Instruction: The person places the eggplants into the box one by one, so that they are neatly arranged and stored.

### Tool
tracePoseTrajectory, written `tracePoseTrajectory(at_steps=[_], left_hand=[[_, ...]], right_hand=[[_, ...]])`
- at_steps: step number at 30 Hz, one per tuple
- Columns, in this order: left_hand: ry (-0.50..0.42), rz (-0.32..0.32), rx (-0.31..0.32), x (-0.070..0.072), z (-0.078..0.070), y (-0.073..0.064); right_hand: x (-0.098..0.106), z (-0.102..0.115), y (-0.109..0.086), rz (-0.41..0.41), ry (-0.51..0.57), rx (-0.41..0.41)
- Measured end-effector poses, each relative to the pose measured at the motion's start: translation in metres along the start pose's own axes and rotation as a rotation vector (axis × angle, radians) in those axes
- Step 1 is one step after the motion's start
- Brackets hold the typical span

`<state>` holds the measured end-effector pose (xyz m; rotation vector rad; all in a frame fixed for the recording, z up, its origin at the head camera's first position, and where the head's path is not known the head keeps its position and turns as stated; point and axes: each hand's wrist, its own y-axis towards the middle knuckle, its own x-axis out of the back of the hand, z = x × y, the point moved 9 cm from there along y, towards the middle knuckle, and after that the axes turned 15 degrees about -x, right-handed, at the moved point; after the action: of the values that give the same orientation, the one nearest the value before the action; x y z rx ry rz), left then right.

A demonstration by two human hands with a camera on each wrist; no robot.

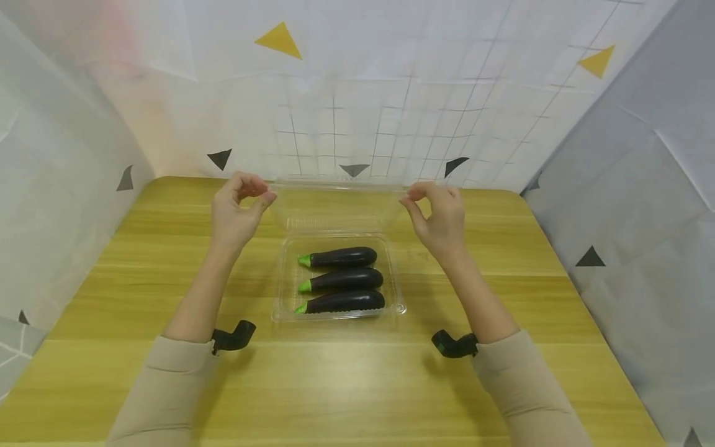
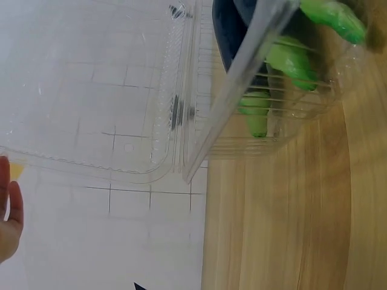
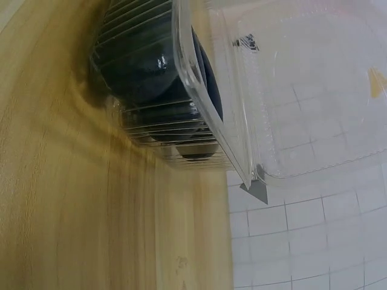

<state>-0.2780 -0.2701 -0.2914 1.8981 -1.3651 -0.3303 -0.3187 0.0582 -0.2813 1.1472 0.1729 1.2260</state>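
Observation:
A clear plastic clamshell box [image 1: 394, 273] sits on the table with its hinged lid [image 1: 335, 185] raised at the back. Three dark eggplants [image 1: 346, 279] with green stems lie side by side in the base, stems to the left. At the lid's left corner, my left hand [image 1: 237, 208] pinches the edge between thumb and fingers. My right hand [image 1: 438, 217] pinches the right corner the same way. The left wrist view shows the left fingers [image 2: 14, 208] at the lid's edge; the right hand is outside the right wrist view.
The wooden table [image 1: 335, 385] ends just behind the lid at a white, grid-lined backdrop [image 1: 424, 124]. Pale side sheets [image 1: 631, 205] with dark triangles stand left and right. A black wrist camera [image 1: 234, 336] juts inward from the left wrist, another camera [image 1: 454, 345] from the right.

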Motion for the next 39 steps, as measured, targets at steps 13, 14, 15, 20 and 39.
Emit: tracePoseTrajectory(at_steps=[13, 14, 15, 20, 39], left_hand=[[-0.062, 0.048, 0.002, -0.003, -0.005, -0.004], [-0.060, 0.059, 0.003, -0.002, -0.006, -0.004], [-0.056, 0.073, 0.003, -0.002, -0.006, -0.005], [-0.011, 0.164, 0.011, 0.000, -0.010, -0.012], [0.231, 0.492, -0.170, 0.002, -0.035, -0.061]], right_hand=[[0.004, 0.000, -0.005, -0.048, 0.042, 0.015], [0.004, 0.000, -0.006, -0.042, 0.045, 0.016], [0.004, 0.001, -0.006, -0.035, 0.050, 0.018], [0.006, 0.007, -0.012, 0.051, 0.038, 0.054], [0.017, 0.031, -0.070, 0.308, -0.057, 0.138]])
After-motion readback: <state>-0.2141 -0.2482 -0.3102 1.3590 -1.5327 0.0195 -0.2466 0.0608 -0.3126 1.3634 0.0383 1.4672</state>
